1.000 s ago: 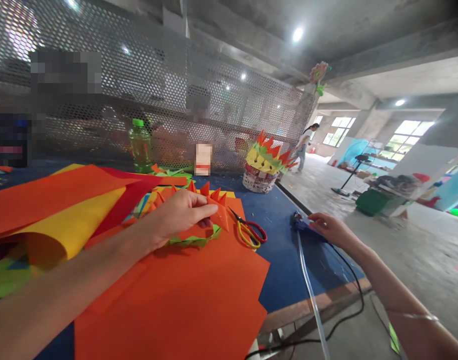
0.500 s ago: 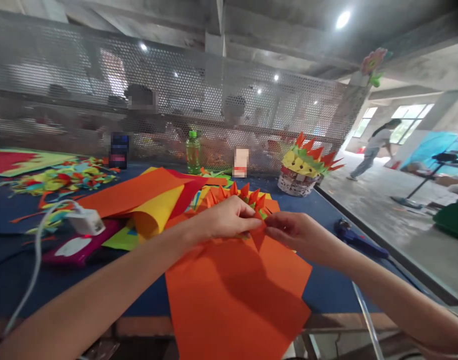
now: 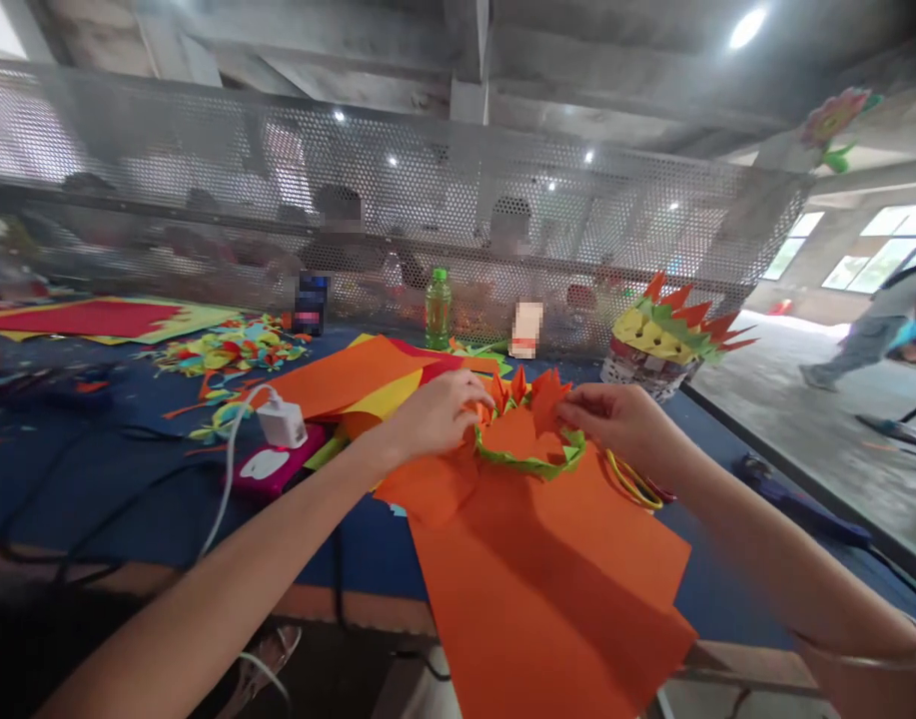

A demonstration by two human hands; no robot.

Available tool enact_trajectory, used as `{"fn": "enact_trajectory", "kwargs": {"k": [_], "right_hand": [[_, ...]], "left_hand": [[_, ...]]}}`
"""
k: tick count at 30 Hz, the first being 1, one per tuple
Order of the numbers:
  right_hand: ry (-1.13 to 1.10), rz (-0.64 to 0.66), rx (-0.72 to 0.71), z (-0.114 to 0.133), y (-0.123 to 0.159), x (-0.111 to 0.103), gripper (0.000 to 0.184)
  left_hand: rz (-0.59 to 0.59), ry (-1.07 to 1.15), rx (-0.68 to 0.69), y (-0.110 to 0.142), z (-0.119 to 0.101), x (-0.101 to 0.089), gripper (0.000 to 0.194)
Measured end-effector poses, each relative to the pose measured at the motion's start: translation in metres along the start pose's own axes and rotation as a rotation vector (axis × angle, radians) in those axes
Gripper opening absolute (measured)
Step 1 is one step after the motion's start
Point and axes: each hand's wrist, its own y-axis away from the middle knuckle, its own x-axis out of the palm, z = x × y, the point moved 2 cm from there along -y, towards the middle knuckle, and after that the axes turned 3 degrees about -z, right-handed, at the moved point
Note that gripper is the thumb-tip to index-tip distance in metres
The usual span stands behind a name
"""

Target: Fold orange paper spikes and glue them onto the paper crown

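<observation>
A paper crown (image 3: 528, 466), a green folded band with orange points along its far side, rests on a stack of orange paper sheets (image 3: 547, 569). At the crown's left side, my left hand (image 3: 443, 411) has its fingers curled on the orange points; the fingertips are partly hidden. My right hand (image 3: 614, 414) pinches an orange point at the right side between thumb and fingers. Yellow and red rings (image 3: 633, 481) lie under my right wrist. Another crown with orange, green and yellow rows (image 3: 663, 325) sits on a patterned container (image 3: 629, 371) at the back right.
A pink power strip (image 3: 274, 469) with a white charger (image 3: 282, 421) and cable is left of my arm. Behind stand paper scraps (image 3: 229, 345), a green bottle (image 3: 438, 310) and a mesh panel (image 3: 428, 180). A blue glue gun (image 3: 802, 499) lies right. A person (image 3: 869, 310) walks beyond.
My hands have moved apart from a joined pinch over the crown to its two sides, uncovering the green band. The view has shifted left, and the person at right appears closer.
</observation>
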Motion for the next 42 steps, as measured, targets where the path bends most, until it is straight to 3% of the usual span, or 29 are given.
{"fn": "enact_trajectory", "kwargs": {"k": [4, 7, 10, 13, 20, 22, 24, 28, 34, 39, 42], "right_hand": [[-0.086, -0.185, 0.022, 0.004, 0.003, 0.007, 0.041], [-0.137, -0.233, 0.04, 0.004, 0.018, 0.027, 0.045], [-0.146, -0.23, 0.06, 0.0, 0.036, 0.043, 0.044], [-0.121, -0.291, 0.073, -0.006, 0.051, 0.043, 0.043], [-0.047, -0.5, 0.098, -0.014, 0.081, 0.013, 0.043], [-0.032, -0.527, 0.097, -0.018, 0.089, 0.012, 0.042], [-0.02, -0.537, 0.086, -0.02, 0.095, 0.016, 0.04], [0.018, -0.536, 0.02, -0.021, 0.103, 0.034, 0.033], [0.126, -0.564, -0.116, -0.019, 0.1, 0.054, 0.019], [0.176, -0.534, -0.234, -0.023, 0.099, 0.061, 0.004], [0.193, -0.498, -0.266, -0.026, 0.103, 0.063, 0.005]], "left_hand": [[-0.004, -0.246, 0.192, 0.003, 0.015, 0.025, 0.038], [0.015, -0.358, 0.314, 0.001, 0.016, 0.038, 0.039], [0.024, -0.432, 0.374, -0.002, 0.016, 0.041, 0.036], [0.033, -0.478, 0.389, -0.006, 0.011, 0.039, 0.035], [0.148, -0.495, 0.464, 0.008, -0.038, 0.047, 0.021], [0.165, -0.476, 0.503, 0.02, -0.054, 0.053, 0.006], [0.164, -0.448, 0.535, 0.032, -0.065, 0.056, 0.01], [0.096, -0.386, 0.518, 0.048, -0.073, 0.049, 0.012], [-0.012, -0.26, 0.414, 0.047, -0.054, 0.027, 0.058], [-0.061, -0.192, 0.406, 0.048, -0.043, 0.034, 0.059], [-0.083, -0.154, 0.414, 0.053, -0.043, 0.045, 0.052]]}}
